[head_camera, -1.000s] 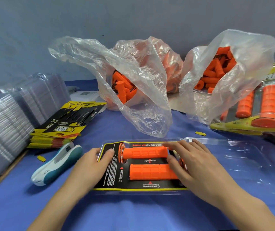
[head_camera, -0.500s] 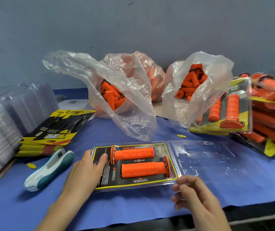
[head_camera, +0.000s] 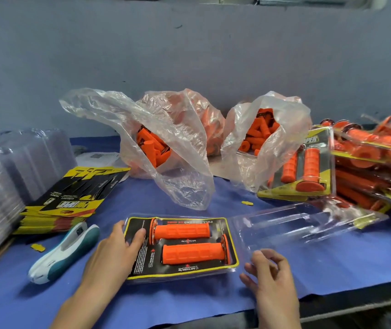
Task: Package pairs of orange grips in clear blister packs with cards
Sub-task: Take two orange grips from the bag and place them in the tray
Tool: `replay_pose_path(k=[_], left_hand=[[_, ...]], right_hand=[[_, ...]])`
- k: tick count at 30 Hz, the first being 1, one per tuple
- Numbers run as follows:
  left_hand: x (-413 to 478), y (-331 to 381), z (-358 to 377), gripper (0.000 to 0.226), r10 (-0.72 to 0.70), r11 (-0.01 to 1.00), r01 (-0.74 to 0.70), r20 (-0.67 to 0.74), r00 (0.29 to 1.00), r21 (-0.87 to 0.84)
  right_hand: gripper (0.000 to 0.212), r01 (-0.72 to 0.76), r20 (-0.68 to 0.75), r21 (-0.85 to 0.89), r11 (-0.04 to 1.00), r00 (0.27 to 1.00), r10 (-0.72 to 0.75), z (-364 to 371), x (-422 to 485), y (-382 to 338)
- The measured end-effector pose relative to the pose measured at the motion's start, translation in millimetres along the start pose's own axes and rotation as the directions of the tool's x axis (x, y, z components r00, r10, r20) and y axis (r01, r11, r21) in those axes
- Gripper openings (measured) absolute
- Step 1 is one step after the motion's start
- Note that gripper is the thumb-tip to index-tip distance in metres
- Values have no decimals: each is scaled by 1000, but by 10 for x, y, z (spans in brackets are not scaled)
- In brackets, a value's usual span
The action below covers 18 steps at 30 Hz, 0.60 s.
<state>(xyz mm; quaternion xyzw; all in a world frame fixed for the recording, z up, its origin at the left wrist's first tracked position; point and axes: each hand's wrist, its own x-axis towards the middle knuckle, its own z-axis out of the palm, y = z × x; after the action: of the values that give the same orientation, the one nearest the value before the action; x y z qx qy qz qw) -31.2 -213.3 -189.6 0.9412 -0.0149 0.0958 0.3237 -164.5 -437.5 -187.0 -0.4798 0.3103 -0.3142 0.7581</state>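
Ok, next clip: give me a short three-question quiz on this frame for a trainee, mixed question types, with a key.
1. True or false: the two orange grips in the pack have their flanges at the same end.
2. Which lies on the blue cloth left of the card? A) white-and-teal hand tool B) scissors C) marker pen
3. Fill in: the clear lid lies open to the card's ___ side.
Key: 1 false: the upper grip has its flange at the left, the lower grip at the right. 2 A. 3 right.
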Motion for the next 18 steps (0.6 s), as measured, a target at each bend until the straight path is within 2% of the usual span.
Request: replay_pose_path(k=[5, 6, 8, 10, 12, 16, 18], left_hand=[[28, -64, -59, 60, -28, 1000, 28, 9, 1000, 8], [25, -71, -73, 61, -33, 999, 33, 12, 999, 11], [10, -75, -91, 62, -37, 999, 37, 15, 999, 10], [-3, -72, -98, 61, -45, 999, 45, 14, 999, -1], [-19, -75, -107, 56, -55, 998, 55, 21, 998, -18], [7, -68, -88, 24, -95, 990, 104, 85, 992, -99], [35, -26, -106, 17, -117, 963, 136, 92, 989, -233]], right_hand=[[28, 250, -49, -168, 954, 964, -261, 58, -150, 161], [35, 312, -18, -205, 928, 947, -322, 68, -190, 184], [44, 466, 136, -278, 840, 885, -446, 69, -231, 220], [39, 654, 343, -353, 670, 756, -557, 53, -206, 218], [27, 785, 514, -412, 463, 620, -593, 58, -146, 140], [9, 919, 772, -388, 76, 369, -518, 84, -21, 1], [24, 946, 858, -322, -45, 271, -437, 70, 65, -43]])
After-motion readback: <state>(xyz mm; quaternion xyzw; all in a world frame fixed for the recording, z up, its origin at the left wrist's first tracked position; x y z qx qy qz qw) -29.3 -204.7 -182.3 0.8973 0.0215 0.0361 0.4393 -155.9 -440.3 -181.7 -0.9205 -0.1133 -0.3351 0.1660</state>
